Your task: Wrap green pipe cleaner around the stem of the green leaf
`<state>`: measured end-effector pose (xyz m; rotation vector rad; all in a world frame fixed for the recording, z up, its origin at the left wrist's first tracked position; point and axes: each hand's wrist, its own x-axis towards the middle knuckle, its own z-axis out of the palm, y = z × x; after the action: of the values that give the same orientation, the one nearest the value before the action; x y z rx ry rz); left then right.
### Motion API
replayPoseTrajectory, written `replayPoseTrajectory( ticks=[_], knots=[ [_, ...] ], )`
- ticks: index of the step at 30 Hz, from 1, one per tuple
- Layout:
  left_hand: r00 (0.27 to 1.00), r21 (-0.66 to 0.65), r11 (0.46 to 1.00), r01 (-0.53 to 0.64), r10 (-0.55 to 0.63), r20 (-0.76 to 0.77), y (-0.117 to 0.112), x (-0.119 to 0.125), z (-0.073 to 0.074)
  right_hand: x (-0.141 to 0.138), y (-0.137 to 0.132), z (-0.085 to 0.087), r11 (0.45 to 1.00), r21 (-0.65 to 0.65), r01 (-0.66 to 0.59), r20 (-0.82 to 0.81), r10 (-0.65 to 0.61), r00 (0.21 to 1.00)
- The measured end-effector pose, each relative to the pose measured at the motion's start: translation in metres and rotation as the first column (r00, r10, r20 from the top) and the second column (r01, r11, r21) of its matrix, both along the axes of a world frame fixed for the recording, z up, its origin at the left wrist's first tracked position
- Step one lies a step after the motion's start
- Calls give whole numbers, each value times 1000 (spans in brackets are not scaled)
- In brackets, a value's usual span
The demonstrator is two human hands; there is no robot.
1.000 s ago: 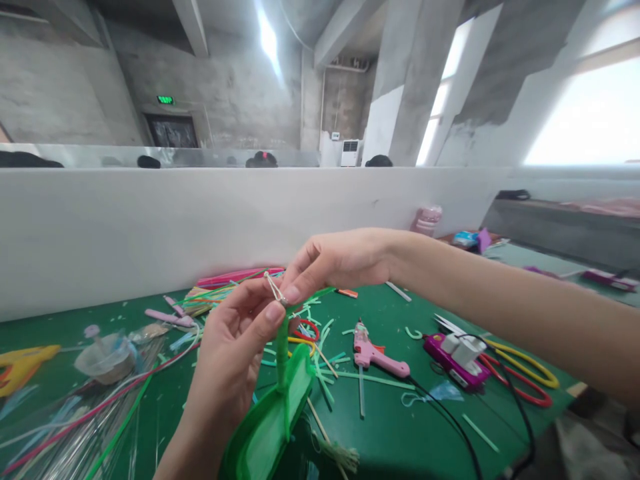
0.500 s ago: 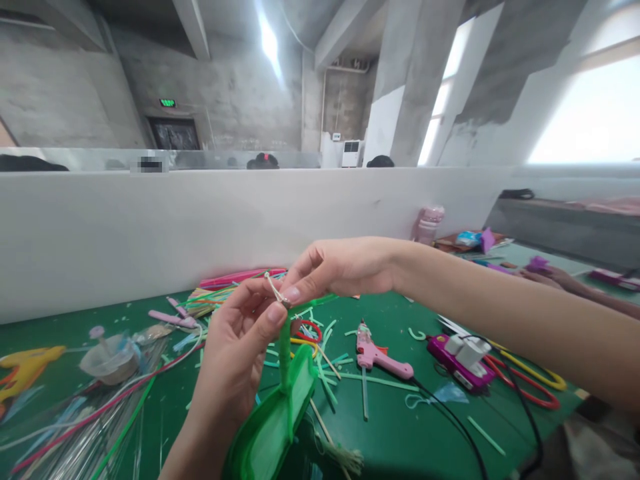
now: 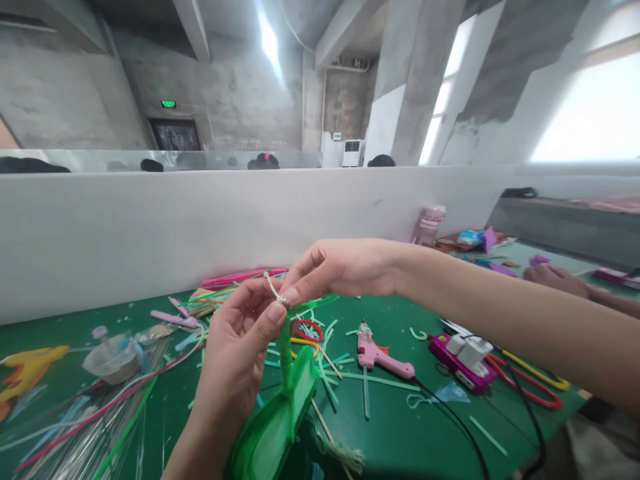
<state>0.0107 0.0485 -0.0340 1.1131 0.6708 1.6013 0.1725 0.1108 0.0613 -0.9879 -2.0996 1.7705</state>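
My left hand (image 3: 237,350) is closed, its thumb and fingers pinching the top of a green wrapped stem (image 3: 286,357). That stem rises from a green hollow piece with a raised rim (image 3: 267,440), which hangs tilted over the table. A thin pale cord (image 3: 271,287) with a knotted end sticks up at the stem's top, where a small shiny bit shows. From the right, my right hand (image 3: 335,270) reaches across with thumb and finger pinched on the cord's base. The two hands' fingertips almost meet there, partly hiding the join.
On the green table (image 3: 410,440) lie a pink glue gun (image 3: 383,360), a purple power strip (image 3: 463,367), red-and-yellow-handled scissors (image 3: 530,383) and scattered green strips. A yellow glue gun (image 3: 30,373) and a plastic cup (image 3: 113,360) stand left. Another person's hand (image 3: 555,277) is at right.
Both hands keep their grips with hardly any movement. The cord's loop looks drawn narrower at the top of the stem. The whole view has shifted very slightly.
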Motion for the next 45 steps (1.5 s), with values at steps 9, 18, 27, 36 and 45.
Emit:
replayPoseTrajectory(
  ticks=[9,18,27,36,45],
  knots=[
    [1000,27,1000,12,-12,-1,0,-1,0,0,-2,3,1000,10,-10,-2,10,1000],
    [1000,10,1000,0,0,10,1,-1,0,-2,-4,2,1000,6,24,-3,-24,1000],
    [1000,35,999,-18,18,-9,3,-5,0,1,-4,0,996,82,21,-26,-19,999],
    [987,112,987,-113,125,-105,-8,-20,12,22,-55,-50,443,657,610,-447,-423,788],
    [999,103,995,-1,7,-54,-2,-26,6,-5,-99,-130,557,502,661,-568,-364,738]
  ],
)
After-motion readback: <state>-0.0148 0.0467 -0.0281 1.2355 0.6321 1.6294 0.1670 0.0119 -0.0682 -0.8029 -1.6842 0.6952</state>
